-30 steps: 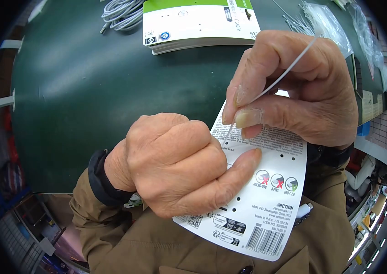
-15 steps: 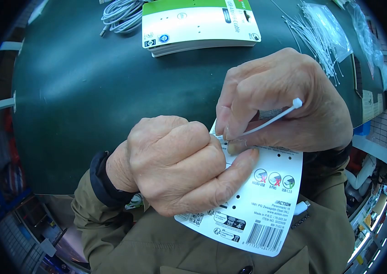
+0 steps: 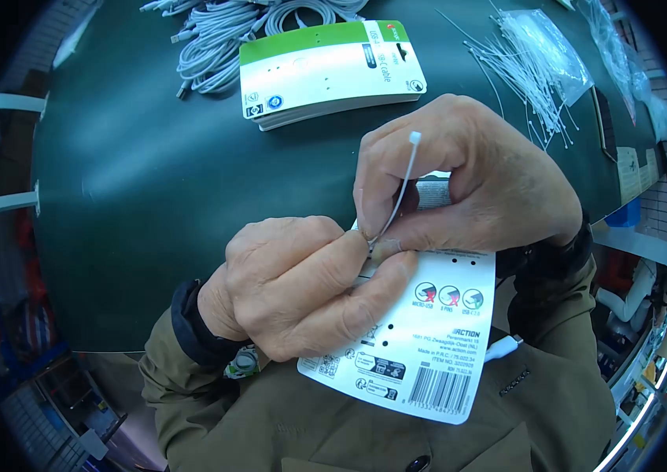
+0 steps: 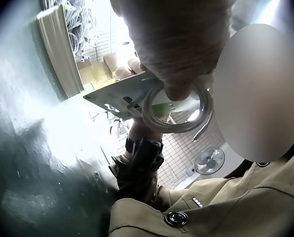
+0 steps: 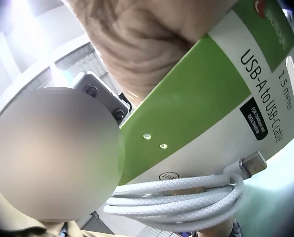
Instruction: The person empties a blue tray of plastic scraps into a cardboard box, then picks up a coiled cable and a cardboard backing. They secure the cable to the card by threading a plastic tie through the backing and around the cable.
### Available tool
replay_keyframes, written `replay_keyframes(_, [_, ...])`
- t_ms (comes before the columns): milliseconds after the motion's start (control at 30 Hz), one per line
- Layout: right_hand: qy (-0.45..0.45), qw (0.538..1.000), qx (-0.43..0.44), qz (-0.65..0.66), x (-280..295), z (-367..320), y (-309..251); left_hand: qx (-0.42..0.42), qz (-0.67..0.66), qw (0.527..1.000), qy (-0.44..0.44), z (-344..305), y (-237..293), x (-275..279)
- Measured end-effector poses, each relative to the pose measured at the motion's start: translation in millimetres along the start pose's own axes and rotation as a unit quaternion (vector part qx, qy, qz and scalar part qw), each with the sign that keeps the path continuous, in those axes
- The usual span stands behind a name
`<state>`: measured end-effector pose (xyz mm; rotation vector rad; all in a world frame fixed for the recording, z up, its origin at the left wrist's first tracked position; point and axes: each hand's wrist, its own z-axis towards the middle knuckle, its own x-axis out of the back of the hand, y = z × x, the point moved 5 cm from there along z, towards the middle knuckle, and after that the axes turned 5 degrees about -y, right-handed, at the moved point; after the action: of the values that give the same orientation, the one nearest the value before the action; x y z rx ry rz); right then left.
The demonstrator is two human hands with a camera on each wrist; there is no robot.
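Observation:
My left hand [image 3: 310, 287] grips the white printed cable card [image 3: 436, 377] from its left side, fingers curled over it. Behind the card, that hand also holds a coiled white cable [image 5: 181, 202], with its USB plug [image 5: 254, 164] lying against the card's green-and-white front. A white plug [image 3: 503, 346] pokes out past the card's right edge. At the small holes near my left fingertips, my right hand [image 3: 499, 177] pinches a thin white cable tie [image 3: 407, 173] between thumb and forefinger. The tie's head stands up above the fingers; its lower end is hidden by them.
A stack of the same cards [image 3: 333, 79] lies on the dark green table [image 3: 137, 212], with coiled cables [image 3: 211, 51] behind it. Loose cable ties [image 3: 534, 94] spread beside a clear plastic bag [image 3: 550, 51] at the far right.
My right hand has come down and closer to my left fingers. Less of the tie sticks out now, and its head points upward. The head view has shifted, showing more coiled cables.

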<state>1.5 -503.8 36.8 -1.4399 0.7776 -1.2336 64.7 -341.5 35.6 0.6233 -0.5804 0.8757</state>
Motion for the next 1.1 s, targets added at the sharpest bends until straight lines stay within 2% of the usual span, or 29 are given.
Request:
replay_keyframes(67, [0.007, 1.000, -0.023, 0.003, 2.1, 1.4, -0.4, -0.017, 0.005, 1.000, 0.008, 0.1, -3.3, 0.2])
replay_keyframes(100, [0.006, 1.000, 0.005, -0.030, 5.6, 0.6, -3.4, -0.013, 0.004, 1.000, 0.000, 0.7, -3.9, 2.1])
replay_keyframes(200, [0.118, 0.992, 0.018, 0.027, 17.6, 0.3, -6.6, 0.029, -0.016, 0.999, 0.008, 2.5, -9.1, 6.1])
replay_keyframes(233, [0.166, 0.984, 0.045, 0.043, 23.3, -0.8, -7.5, 0.044, -0.028, 0.999, 0.015, 3.5, -12.8, 8.6])
replay_keyframes(333, [0.310, 0.944, 0.108, -0.015, 40.0, -14.1, -6.5, 0.115, -0.060, 0.989, 0.072, 3.5, -22.5, 14.1])
replay_keyframes(400, [0.398, 0.904, 0.149, -0.049, 49.8, -27.4, -5.3, 0.227, -0.125, 0.951, 0.168, -9.2, -32.0, 8.9])
replay_keyframes(467, [0.479, 0.853, 0.190, -0.080, 56.6, -36.3, -9.4, 0.330, -0.189, 0.886, 0.265, -20.9, -40.0, 6.0])
replay_keyframes(567, [0.466, 0.835, 0.254, -0.142, 44.0, -32.9, -21.5, 0.383, -0.291, 0.824, 0.300, -10.5, -58.6, 11.7])
replay_keyframes(667, [0.376, 0.841, 0.280, -0.271, 24.7, -20.6, -33.4, 0.391, -0.386, 0.742, 0.384, -2.9, -68.6, 6.2])
replay_keyframes(700, [0.344, 0.839, 0.280, -0.315, 15.7, -15.9, -37.1, 0.388, -0.416, 0.732, 0.375, -10.6, -75.6, 0.8])
replay_keyframes(800, [0.301, 0.786, 0.310, -0.442, -0.7, -4.8, -26.9, 0.397, -0.451, 0.693, 0.398, -6.3, -78.0, -8.1])
replay_keyframes(933, [0.318, 0.745, 0.287, -0.511, -9.0, -1.6, -19.4, 0.426, -0.442, 0.673, 0.413, -1.1, -69.9, -18.4])
replay_keyframes(1100, [0.334, 0.719, 0.244, -0.558, -17.8, -1.4, -22.1, 0.411, -0.430, 0.692, 0.411, -5.2, -67.9, -27.5])
